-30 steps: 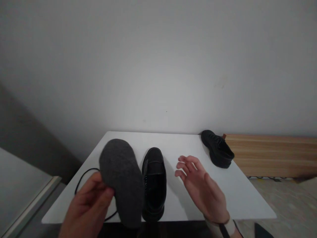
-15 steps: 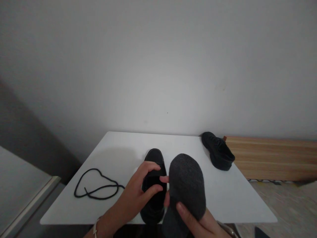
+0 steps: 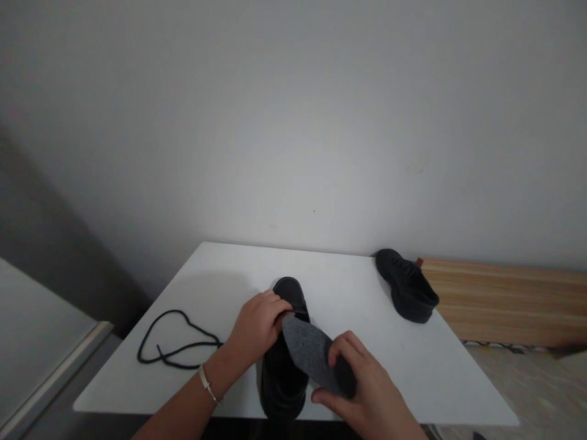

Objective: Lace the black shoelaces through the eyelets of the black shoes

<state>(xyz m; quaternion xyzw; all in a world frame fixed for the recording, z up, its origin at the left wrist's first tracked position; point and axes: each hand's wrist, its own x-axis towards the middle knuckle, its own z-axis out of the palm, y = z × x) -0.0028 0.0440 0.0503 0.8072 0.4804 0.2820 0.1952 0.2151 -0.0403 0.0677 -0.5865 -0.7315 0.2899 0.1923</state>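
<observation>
A black shoe [image 3: 283,385] stands on the white table [image 3: 238,269], its toe pointing to the wall and its opening partly covered. My left hand [image 3: 260,319] is closed on the upper near the tongue, fingers curled over the opening's front edge. In my right hand [image 3: 364,382] is a grey felt-like insole [image 3: 312,353], gripped at its near end between thumb and fingers. The insole slants up to the left across the shoe's opening, its far tip close to my left fingertips. I cannot tell whether that tip touches the shoe.
A black shoelace [image 3: 183,363] lies looped on the table's left side. The other black shoe [image 3: 408,287], laces in, sits near the back right edge. Behind the table rises a grey wall [image 3: 293,134]; a wooden board [image 3: 495,299] stands beyond its right edge.
My left hand has closed on the shoe's upper. My right hand has turned the insole from upright to slanting, with its far tip now over the shoe's opening.
</observation>
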